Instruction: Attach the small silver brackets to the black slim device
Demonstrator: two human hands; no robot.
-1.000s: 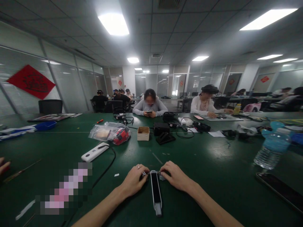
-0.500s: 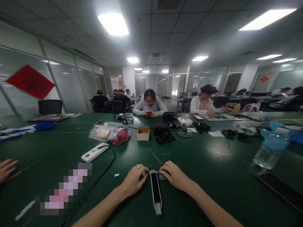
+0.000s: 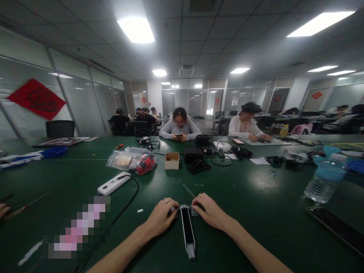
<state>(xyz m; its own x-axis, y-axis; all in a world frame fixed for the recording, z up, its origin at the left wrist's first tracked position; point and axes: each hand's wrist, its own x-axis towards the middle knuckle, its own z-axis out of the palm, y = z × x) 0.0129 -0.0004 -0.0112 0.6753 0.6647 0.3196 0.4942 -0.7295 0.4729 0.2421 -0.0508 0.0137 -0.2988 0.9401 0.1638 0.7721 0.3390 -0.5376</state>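
One co-worker's hand (image 3: 4, 210) peeks in at far left, cut off by the frame edge, beside a thin, rod-like tool (image 3: 34, 203). Next along, a pink-and-lilac item (image 3: 81, 225), too blurred to name, then a white, round-ended casing (image 3: 113, 183), smooth as plastic, with a dark round spot and a black cable (image 3: 137, 191) bending beside it. Behind that, a crinkled clear plastic bag (image 3: 122, 159) shows something red inside. Now the left hand (image 3: 162, 216), ring on one finger, thumb and forefinger pinching a small silvery fitting (image 3: 173, 209)! Farther back, an open-topped, pale square box (image 3: 172, 163).

And here, centre stage, flat on the smooth green tabletop (image 3: 159, 258), right between the two hands: a long, slim device (image 3: 187, 227). Dark, strip-like face, pale rim all round, far corners rounded, a blunt grey-white tab at the near end. Tight against its far end on the other side comes the right hand (image 3: 212, 212), fingertips bunched at a small greyish piece (image 3: 194, 214); whether they truly pinch it, I cannot tell. Well to the right, a clear bottle (image 3: 324, 182), ribbed low down and bluish above, and nearer, a dark smartphone (image 3: 337, 229), long and flat.
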